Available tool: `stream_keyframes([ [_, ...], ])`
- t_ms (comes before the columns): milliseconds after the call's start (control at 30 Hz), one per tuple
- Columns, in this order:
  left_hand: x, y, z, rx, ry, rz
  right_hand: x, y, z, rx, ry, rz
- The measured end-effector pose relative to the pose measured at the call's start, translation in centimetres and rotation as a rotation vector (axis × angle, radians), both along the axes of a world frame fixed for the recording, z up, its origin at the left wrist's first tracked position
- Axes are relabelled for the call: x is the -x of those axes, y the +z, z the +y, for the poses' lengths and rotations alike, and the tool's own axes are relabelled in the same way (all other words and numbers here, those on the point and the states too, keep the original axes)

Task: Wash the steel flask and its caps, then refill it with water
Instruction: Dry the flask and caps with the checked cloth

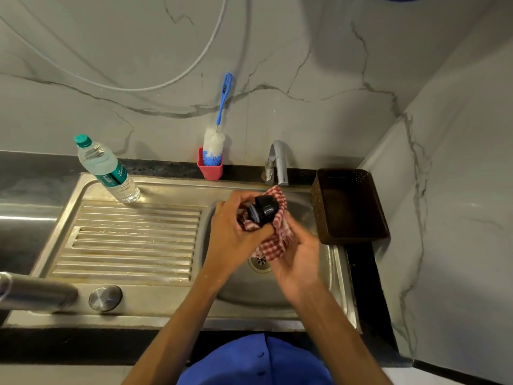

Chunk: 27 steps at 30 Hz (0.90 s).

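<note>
Above the sink basin [330, 276] both hands meet around a black inner cap [263, 210] wrapped in a red-and-white checked cloth [280, 240]. My left hand [236, 234] grips the cap and cloth from the left. My right hand [298, 262] holds the cloth's lower part from below right. The steel flask [36, 293] lies on its side at the front left of the sink's edge. A round steel cap [105, 298] sits beside its mouth. A plastic water bottle [107, 169] with a green lid stands at the drainboard's back left.
A blue-and-white bottle brush [215, 140] stands in a red cup [210, 169] behind the sink. The tap [279, 162] rises at the back. A brown perforated basket [348, 205] sits right of the basin. The ribbed drainboard [133, 240] lies left; the drain [260, 263] shows below the cloth.
</note>
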<state>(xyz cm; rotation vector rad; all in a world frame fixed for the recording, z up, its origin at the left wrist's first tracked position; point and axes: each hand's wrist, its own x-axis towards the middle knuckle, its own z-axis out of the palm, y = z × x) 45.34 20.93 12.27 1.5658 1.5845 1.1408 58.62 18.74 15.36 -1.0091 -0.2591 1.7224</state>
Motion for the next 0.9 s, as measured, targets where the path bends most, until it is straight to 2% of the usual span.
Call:
stream_keyframes([
  [67,-0.4,0.1,-0.2,-0.023,0.018,-0.071,0.8,-0.6,-0.2,-0.121,-0.016,-0.034],
  [100,-0.5,0.2,-0.2,-0.036,0.007,-0.086,1.0,-0.9,-0.1,-0.186,-0.01,-0.112],
  [200,0.2,-0.2,0.4,-0.115,-0.114,0.074,0.3,-1.6,0.6,-0.38,0.052,-0.531],
  [267,0.9,-0.4,0.9,-0.172,-0.247,0.217,-0.2,-1.7,1.1,-0.402,0.112,-0.708],
  [333,1.3,-0.5,1.0,-0.155,-0.369,0.207,-0.6,-1.5,1.5,-0.307,0.144,-0.801],
  [400,1.5,-0.5,0.7,-0.092,-0.408,0.06,-0.9,-1.4,1.8,-0.126,0.135,-0.708],
  [500,0.9,0.1,-0.3,0.113,-0.206,-0.419,-1.8,-1.2,2.2,0.112,0.107,-0.331],
  [567,0.0,0.3,-0.3,0.146,-0.095,-0.566,-2.0,-1.6,2.2,0.191,-0.004,-0.072],
  [667,-0.8,-0.2,-0.3,0.098,0.001,-0.417,-1.8,-2.3,2.1,0.232,-0.139,0.141],
  [800,0.4,-1.4,-0.5,0.015,0.082,-0.054,-2.1,-3.2,2.0,0.209,-0.208,0.188],
  [900,1.9,-1.1,-0.5,0.17,0.033,0.025,-2.2,-3.6,1.4,0.165,-0.19,0.186],
])
